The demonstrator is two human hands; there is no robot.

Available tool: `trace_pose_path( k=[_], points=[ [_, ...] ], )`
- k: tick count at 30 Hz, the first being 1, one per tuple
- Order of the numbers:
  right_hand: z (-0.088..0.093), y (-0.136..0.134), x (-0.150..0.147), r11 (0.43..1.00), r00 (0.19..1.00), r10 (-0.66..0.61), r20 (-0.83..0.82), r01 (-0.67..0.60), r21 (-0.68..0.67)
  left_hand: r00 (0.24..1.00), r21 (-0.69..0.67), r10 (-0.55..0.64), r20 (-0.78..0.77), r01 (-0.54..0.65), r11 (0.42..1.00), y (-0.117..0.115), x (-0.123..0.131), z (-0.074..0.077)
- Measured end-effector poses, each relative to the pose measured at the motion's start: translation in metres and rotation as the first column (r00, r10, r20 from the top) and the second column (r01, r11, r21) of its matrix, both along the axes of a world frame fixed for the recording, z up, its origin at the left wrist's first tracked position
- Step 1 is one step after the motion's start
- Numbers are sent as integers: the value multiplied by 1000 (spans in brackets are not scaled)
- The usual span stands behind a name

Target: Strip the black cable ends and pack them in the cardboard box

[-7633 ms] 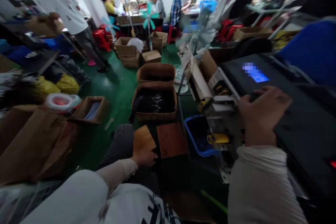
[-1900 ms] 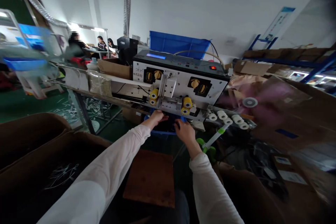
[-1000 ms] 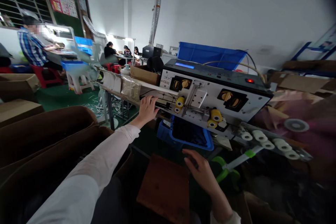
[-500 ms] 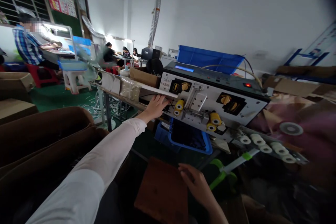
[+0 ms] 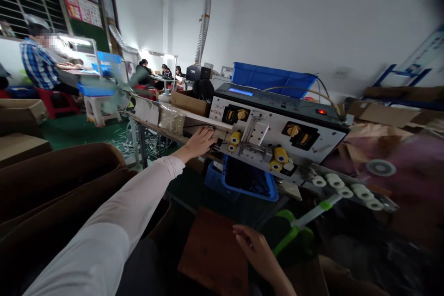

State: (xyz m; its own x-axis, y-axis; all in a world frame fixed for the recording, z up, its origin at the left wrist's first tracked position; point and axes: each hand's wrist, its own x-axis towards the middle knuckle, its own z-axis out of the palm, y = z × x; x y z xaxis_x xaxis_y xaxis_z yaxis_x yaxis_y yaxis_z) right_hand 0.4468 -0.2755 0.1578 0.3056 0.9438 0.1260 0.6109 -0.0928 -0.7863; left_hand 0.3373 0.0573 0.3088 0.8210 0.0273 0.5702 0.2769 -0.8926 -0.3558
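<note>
Two hands: left at machine's edge, right by wooden board.

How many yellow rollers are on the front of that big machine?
4. On the front of the machine, two sit left of the metal bracket: upper roller, lower roller. Two sit right of it: upper roller, lower roller.

Long workbench — wire-cutting machine, cardboard box, plastic bag.

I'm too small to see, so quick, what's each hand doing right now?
Left hand: open, lying against the wire-cutting machine, holding nothing I can see.
Right hand: open, over the wooden board, holding nothing I can see.
</note>
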Motion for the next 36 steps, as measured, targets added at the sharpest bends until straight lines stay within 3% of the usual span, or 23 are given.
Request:
trace_pose_path(
  k=[5, 9, 12, 14, 15, 16, 17, 19, 21, 22, 23, 25, 29, 36],
  points=[
    [-2, -6, -3, 1000, 1000, 17, -20, -17, -22, 983, -65, -161, -86, 156, 986, -19, -19, 5],
    [-8, -6, -8, 999, 998, 19, -60, -21, -31, 902, -206, -346, -257, 299, 932, -71, -44, -9],
    [-9, -3, -14, 999, 996, 37, -75, -36, 10, 798, -318, -569, -199, 497, 807, -138, -72, -34],
    [-6, -1, -19, 998, 994, 45, -98, -40, 50, 729, -491, -671, -134, 540, 684, -185, -88, -50],
    [-2, 0, -21, 997, 993, 43, -114, -35, 66, 706, -633, -704, -78, 510, 582, -206, -94, -57],
    [2, 1, -23, 996, 990, 39, -132, -28, 82, 705, -771, -709, 7, 455, 445, -224, -97, -62],
    [7, 2, -25, 995, 987, 35, -156, -19, 101, 742, -879, -662, 109, 383, 285, -237, -98, -66],
    [19, 4, -28, 989, 975, 48, -218, -15, 149, 857, -958, -430, 284, 270, -93, -249, -93, -71],
    [32, 5, -33, 979, 958, 74, -279, -17, 201, 923, -864, -164, 348, 248, -439, -246, -85, -76],
    [39, 7, -35, 975, 950, 82, -301, -14, 222, 930, -778, -89, 357, 243, -579, -241, -82, -79],
    [45, 8, -38, 970, 946, 88, -313, -10, 243, 929, -685, -56, 366, 228, -692, -235, -79, -82],
    [57, 13, -44, 959, 944, 106, -314, -14, 283, 924, -528, -42, 380, 179, -830, -226, -78, -88],
    [72, 25, -56, 941, 933, 177, -314, -67, 333, 923, -385, -35, 383, 125, -914, -217, -86, -94],
    [83, 47, -63, 935, 938, 174, -299, -63, 348, 900, -345, -98, 426, 62, -937, -211, -97, -96]
  ],
)
